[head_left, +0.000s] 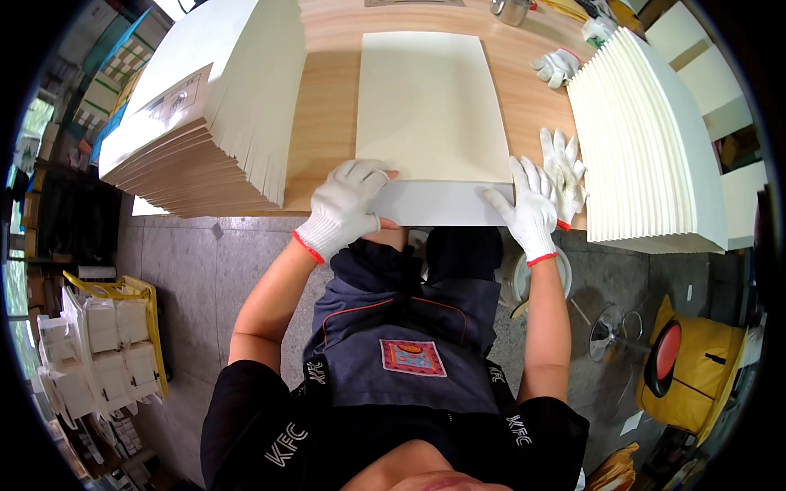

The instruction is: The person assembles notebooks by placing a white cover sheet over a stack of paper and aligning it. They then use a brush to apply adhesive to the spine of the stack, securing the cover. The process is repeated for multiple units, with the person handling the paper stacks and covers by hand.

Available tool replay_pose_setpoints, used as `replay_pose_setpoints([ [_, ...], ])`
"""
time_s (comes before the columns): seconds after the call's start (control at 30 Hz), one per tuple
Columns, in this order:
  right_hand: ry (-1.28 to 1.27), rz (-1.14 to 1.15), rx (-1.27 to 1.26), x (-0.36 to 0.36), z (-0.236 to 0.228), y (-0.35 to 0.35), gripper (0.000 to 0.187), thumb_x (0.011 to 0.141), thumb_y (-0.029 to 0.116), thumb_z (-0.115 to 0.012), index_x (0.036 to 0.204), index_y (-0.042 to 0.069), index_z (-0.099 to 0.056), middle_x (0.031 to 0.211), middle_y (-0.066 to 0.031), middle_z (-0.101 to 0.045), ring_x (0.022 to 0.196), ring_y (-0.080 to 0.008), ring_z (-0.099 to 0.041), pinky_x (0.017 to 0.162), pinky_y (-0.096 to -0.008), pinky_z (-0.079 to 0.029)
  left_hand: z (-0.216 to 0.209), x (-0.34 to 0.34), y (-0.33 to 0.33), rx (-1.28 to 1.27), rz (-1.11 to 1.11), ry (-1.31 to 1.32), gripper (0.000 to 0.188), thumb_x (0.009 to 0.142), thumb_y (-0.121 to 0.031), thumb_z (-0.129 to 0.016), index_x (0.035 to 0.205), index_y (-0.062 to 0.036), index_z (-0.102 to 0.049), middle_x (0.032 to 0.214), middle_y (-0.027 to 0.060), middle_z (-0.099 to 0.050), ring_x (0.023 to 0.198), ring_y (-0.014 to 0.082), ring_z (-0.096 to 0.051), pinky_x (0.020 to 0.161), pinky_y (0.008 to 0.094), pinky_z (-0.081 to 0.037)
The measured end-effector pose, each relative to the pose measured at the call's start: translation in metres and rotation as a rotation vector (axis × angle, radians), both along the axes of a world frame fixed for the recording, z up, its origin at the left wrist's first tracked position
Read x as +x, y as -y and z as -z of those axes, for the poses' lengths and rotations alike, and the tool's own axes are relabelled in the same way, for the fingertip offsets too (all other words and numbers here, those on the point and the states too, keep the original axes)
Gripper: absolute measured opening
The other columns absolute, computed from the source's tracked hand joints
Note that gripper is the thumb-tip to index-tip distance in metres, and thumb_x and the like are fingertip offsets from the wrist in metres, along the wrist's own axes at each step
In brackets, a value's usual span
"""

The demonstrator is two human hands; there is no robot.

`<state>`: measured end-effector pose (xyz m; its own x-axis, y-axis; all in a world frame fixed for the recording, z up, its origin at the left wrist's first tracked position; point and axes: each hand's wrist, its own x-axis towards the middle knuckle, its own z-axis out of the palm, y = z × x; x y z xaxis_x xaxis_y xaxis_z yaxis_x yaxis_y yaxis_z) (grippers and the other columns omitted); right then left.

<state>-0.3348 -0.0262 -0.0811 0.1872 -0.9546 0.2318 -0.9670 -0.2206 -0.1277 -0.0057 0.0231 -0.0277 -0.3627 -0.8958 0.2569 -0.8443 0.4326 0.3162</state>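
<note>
A large cream-white sheet [430, 106] lies on the wooden table in front of me, with a pale grey-white strip [442, 203] along its near edge. My left hand [348, 204], in a white knit glove with bare thumb and index tips, rests on the strip's left end. Its thumb and index finger are spread apart there. At the right end lies my right hand [530, 209], also gloved, with fingers stretched up along the sheet's side and the thumb out over the strip. Whether either hand reaches under the sheet is hidden.
Tall stacks of folded white board stand left [221, 114] and right [639, 147] on the table [327, 106]. One loose glove [563, 176] lies beside my right hand, another glove [557, 67] farther back. A metal cup [510, 11] stands at the far edge. A loaded yellow cart [151, 327] is on the floor at left.
</note>
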Motion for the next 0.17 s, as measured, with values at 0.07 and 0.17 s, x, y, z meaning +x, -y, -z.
replay_pose_setpoints([
  [0.07,0.011,-0.001,0.000,-0.0001,0.0012,0.0003,0.087,0.086,0.070,-0.055,0.147,0.009,-0.044,0.152,-0.0115,-0.044,0.140,-0.0314,-0.036,0.116,-0.0444,-0.027,-0.0046,0.0011,0.0030,0.073,-0.010,0.042,0.063,0.062,-0.035,-0.087,0.118,-0.0158,-0.065,0.127,0.0020,-0.061,0.119,0.0280,-0.056,0.095,0.0389,-0.049],
  [0.17,-0.005,-0.001,0.000,-0.0039,0.0073,0.0016,0.086,0.088,0.069,-0.053,0.151,0.011,-0.040,0.154,-0.0114,-0.041,0.143,-0.0317,-0.033,0.118,-0.0432,-0.024,-0.0075,0.0026,0.0030,0.139,-0.007,0.092,0.059,0.067,-0.035,-0.085,0.119,-0.0162,-0.065,0.131,0.0024,-0.060,0.122,0.0286,-0.055,0.096,0.0382,-0.049],
])
